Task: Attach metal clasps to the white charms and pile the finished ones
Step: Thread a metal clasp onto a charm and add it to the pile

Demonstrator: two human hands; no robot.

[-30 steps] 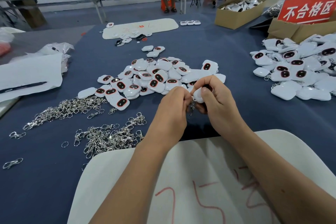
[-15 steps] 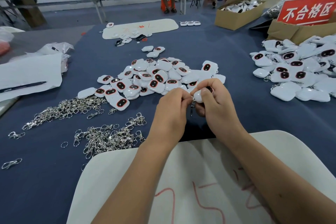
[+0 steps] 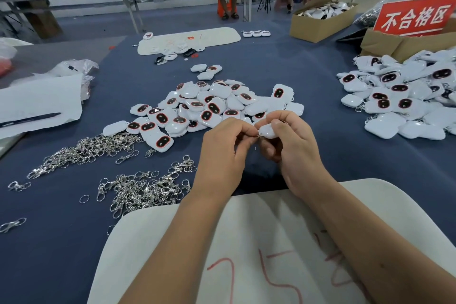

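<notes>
Since the frame 1 second back the 2 hands have barely shifted: they have drifted slightly toward the right of the frame, and the charm now shows more of its white back between the fingers. The right hand (image 3: 293, 148) pinches the white charm (image 3: 267, 130) just right of the frame's centre, thumb and fingers curled round it. The left hand (image 3: 223, 153) has its fingertips pinched together on a small metal clasp (image 3: 257, 136) at the charm's lower left edge; most of the clasp is hidden by the fingers.

The join looks unfinished, so the main risk is a slip: the clasp is tiny and smooth, and if the ring springs shut before it catches the charm's loop it could drop onto the blue cloth (image 3: 308, 76) among the loose clasps (image 3: 143, 187) at lower left. Twisting too hard could bend the ring or break the loop. A half-closed ring could also pass unnoticed and land in the finished pile (image 3: 407, 103) at the right edge, well apart from the unfinished charms (image 3: 212, 106) at centre.
</notes>
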